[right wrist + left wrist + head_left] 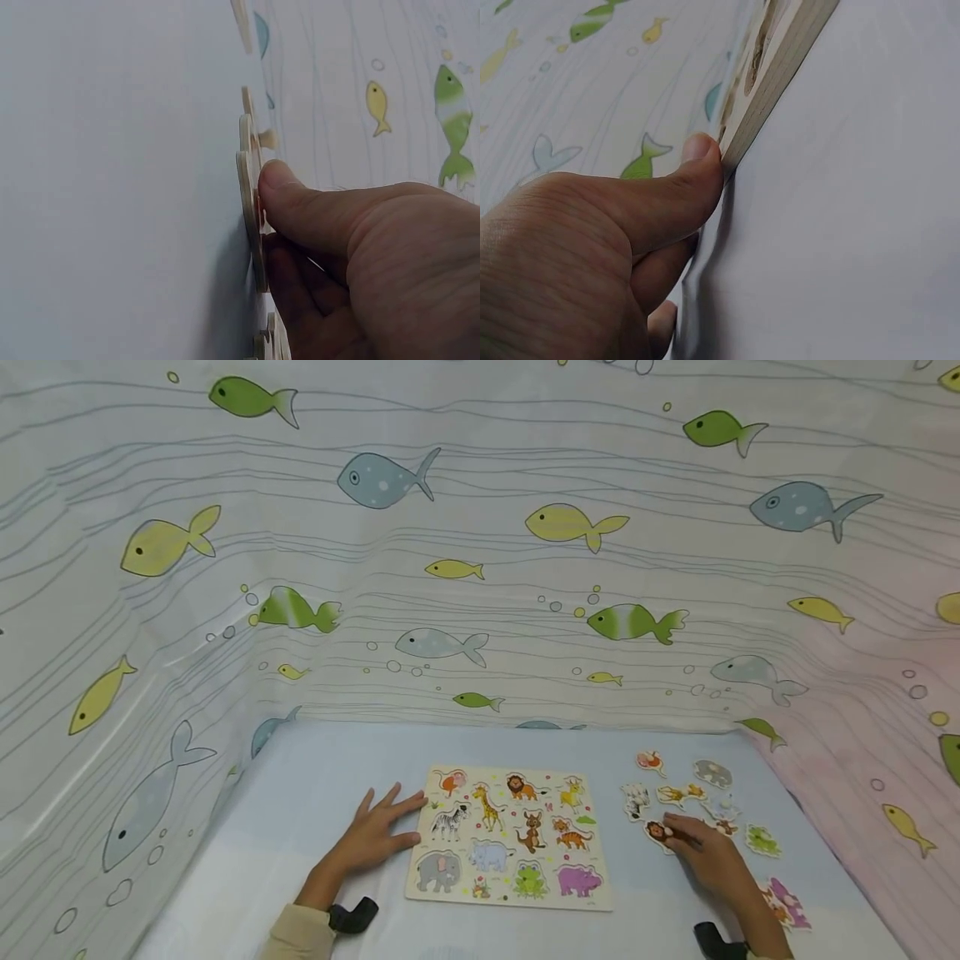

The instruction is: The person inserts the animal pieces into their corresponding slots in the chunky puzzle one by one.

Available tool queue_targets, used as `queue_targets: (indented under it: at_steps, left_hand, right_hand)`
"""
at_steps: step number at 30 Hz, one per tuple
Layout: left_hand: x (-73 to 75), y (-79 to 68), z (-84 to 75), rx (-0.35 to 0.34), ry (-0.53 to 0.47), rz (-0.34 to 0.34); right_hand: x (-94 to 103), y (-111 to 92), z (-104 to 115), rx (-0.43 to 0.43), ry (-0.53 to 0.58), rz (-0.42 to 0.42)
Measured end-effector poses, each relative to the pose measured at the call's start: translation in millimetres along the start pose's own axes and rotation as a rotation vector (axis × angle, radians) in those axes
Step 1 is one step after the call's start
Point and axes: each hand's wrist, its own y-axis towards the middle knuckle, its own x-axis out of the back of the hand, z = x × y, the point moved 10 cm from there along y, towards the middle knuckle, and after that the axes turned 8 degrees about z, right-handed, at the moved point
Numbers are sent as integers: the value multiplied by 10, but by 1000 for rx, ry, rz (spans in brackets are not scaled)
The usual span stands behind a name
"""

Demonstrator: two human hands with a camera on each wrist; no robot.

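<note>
A wooden animal puzzle board (555,903) lies flat with printed animals such as a lion, zebra and hippo. Spread fingers of my left hand (378,831) touch its left edge, and in the left wrist view the thumb (697,154) is against the board's side (761,112). To the right of the board, my right hand (712,852) pinches a lion puzzle piece (656,831) between thumb and fingers. That lion piece stands edge-on in the right wrist view, the thumb (281,184) at its face; the fingertips behind are partly hidden.
Around the right hand lie loose pieces: a monkey (650,762), an elephant (712,772), a zebra (636,802), a giraffe (681,793) and a frog (763,840). A purple hippo piece (789,902) lies beside the right forearm. Fish-printed sheeting (510,593) rises behind the table.
</note>
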Motion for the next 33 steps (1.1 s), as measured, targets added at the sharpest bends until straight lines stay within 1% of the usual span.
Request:
queue_targets:
  at_steps: [5,10,13,20,33]
  left_hand:
    - [-1,31,-15,10,7,1]
    - [10,36,-29,29,5,11]
    - [19,30,-26,37,7,15]
    - [18,18,-14,31,9,9]
    - [24,7,-2,41,-6,1]
  right_hand:
    - [29,-2,12,-12,-31,-19]
    - [9,-14,3,-33,-13,-26]
    - [9,-11,10,-42,-21,-46]
    - [30,0,47,-37,-35,-88]
    - [61,12,83,-20,-43,-107]
